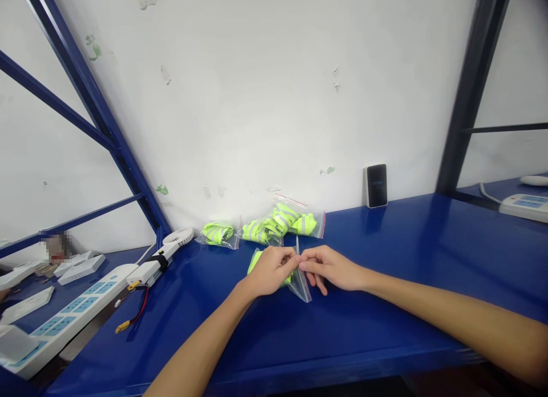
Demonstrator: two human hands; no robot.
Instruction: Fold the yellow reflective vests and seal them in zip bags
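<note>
A clear zip bag (303,288) with a folded neon-yellow cloth item (254,261) in it stands partly hidden behind my hands, low over the blue table. My left hand (274,269) is closed on the bag's edge, thumb and forefinger pinched together. Touching it fingertip to fingertip, my right hand (329,267) pinches the same edge, its lower fingers curled loosely below. Just beyond lie several similar bags holding yellow cloth with grey reflective bands, among them a left bag (217,233), a heaped middle bag (282,217) and a right bag (306,224).
The blue table (385,317) runs up to a white wall. A black-faced device (377,185) leans there at the right. On the left are a white fan (178,236), a battery pack with red and black wires (143,305), and a long power strip (77,311). Blue frame posts (115,140) rise beside it.
</note>
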